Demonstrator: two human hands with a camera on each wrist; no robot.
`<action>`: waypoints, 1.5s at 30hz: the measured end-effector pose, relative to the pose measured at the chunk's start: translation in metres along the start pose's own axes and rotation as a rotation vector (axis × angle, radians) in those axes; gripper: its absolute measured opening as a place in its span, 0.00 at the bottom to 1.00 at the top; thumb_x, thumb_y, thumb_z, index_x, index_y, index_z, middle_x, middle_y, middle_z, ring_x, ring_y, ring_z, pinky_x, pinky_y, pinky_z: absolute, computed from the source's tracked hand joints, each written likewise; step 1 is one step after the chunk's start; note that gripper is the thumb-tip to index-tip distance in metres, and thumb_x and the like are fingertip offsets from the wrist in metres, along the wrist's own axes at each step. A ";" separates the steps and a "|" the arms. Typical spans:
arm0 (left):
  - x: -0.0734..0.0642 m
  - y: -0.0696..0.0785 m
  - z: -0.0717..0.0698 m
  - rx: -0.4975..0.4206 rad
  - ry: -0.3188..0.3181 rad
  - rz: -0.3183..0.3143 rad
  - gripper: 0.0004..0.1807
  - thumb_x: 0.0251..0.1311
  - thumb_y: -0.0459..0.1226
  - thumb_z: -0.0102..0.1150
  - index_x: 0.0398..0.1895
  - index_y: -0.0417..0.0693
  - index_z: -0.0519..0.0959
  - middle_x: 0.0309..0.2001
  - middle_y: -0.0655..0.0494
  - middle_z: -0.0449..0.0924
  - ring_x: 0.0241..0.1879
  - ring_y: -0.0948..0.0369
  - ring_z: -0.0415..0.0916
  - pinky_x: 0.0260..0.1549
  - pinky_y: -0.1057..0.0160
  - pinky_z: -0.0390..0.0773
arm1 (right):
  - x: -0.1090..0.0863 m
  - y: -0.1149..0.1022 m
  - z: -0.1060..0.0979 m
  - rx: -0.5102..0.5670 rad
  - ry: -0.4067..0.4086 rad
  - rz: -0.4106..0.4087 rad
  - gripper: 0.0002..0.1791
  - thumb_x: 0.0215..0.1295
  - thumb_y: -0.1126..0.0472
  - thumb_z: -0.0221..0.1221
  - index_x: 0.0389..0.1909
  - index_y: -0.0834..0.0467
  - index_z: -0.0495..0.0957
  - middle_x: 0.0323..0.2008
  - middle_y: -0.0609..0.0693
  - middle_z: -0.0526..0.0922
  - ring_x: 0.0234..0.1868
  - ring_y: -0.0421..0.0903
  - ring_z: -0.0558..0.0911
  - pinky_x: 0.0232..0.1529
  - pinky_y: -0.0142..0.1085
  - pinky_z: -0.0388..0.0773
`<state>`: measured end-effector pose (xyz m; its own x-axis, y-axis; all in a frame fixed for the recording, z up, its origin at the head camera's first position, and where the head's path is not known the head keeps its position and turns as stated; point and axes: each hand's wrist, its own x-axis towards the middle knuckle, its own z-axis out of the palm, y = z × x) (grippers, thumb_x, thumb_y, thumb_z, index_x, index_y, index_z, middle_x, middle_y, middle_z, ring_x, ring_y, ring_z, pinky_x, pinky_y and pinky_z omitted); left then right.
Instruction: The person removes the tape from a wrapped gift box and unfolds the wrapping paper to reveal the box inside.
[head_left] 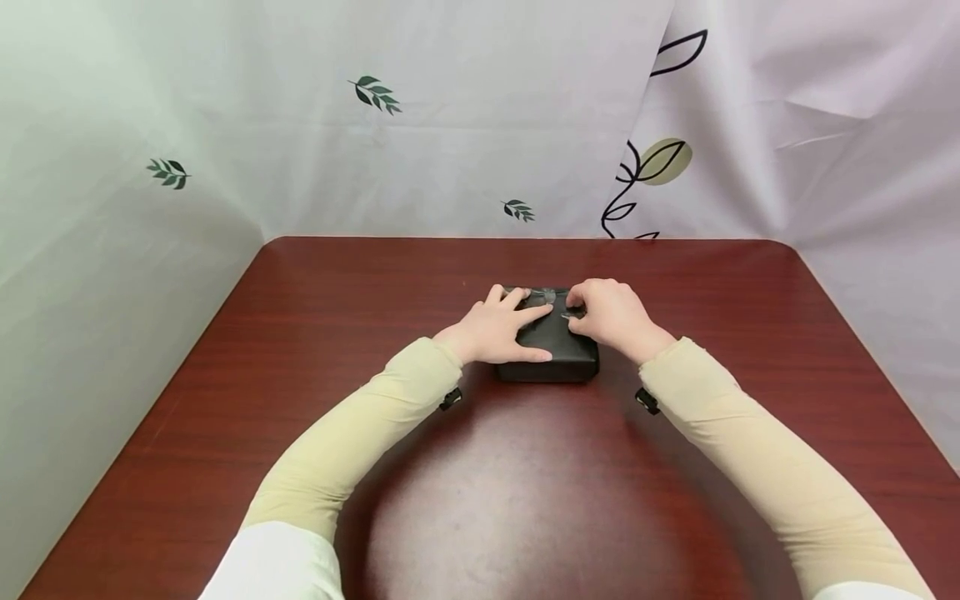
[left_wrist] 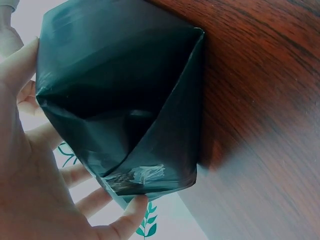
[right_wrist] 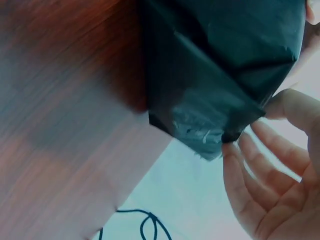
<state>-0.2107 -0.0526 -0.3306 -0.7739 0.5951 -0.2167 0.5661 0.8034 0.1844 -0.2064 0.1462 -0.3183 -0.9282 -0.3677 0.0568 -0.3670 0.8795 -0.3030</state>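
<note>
A box wrapped in shiny black wrapping (head_left: 546, 369) lies on the table between both hands. My left hand (head_left: 497, 331) rests on its top from the left, fingers spread and thumb toward the near edge. From the right, my right hand (head_left: 611, 314) curls thumb and index finger at the top, pinching the wrapping beside a small shiny bit. A greyish see-through strip (head_left: 550, 296) shows near the far edge. In the left wrist view, a folded triangular end flap (left_wrist: 180, 125) carries a glossy, wrinkled patch (left_wrist: 142, 175). The right wrist view has fingertips right at the box's corner.
The reddish-brown wooden table (head_left: 300, 333) extends around the box on all sides. Behind it hangs a white curtain (head_left: 450, 167) with leaf prints. Small black wrist cameras (head_left: 451, 399) sit under both sleeves.
</note>
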 end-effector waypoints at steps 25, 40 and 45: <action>0.001 0.001 0.000 -0.013 0.009 0.002 0.42 0.56 0.67 0.50 0.73 0.69 0.53 0.74 0.51 0.47 0.65 0.50 0.49 0.59 0.48 0.64 | 0.006 0.001 0.005 0.049 -0.054 0.019 0.15 0.53 0.67 0.56 0.10 0.58 0.68 0.30 0.56 0.72 0.26 0.48 0.71 0.29 0.36 0.65; -0.002 0.004 -0.001 0.014 -0.008 -0.008 0.40 0.58 0.66 0.48 0.73 0.73 0.52 0.74 0.50 0.45 0.65 0.49 0.48 0.58 0.49 0.65 | 0.001 0.010 0.010 0.086 0.038 -0.081 0.05 0.60 0.66 0.61 0.30 0.65 0.81 0.34 0.59 0.78 0.33 0.52 0.76 0.37 0.44 0.74; 0.000 0.003 -0.001 0.013 -0.002 -0.008 0.40 0.57 0.67 0.48 0.73 0.73 0.52 0.73 0.50 0.46 0.65 0.50 0.49 0.57 0.50 0.65 | -0.001 0.004 0.013 0.030 0.043 -0.045 0.06 0.62 0.67 0.57 0.27 0.66 0.78 0.35 0.61 0.77 0.36 0.56 0.75 0.41 0.46 0.73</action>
<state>-0.2090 -0.0500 -0.3295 -0.7779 0.5885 -0.2201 0.5636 0.8084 0.1697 -0.2064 0.1460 -0.3320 -0.9128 -0.3929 0.1113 -0.4070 0.8525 -0.3280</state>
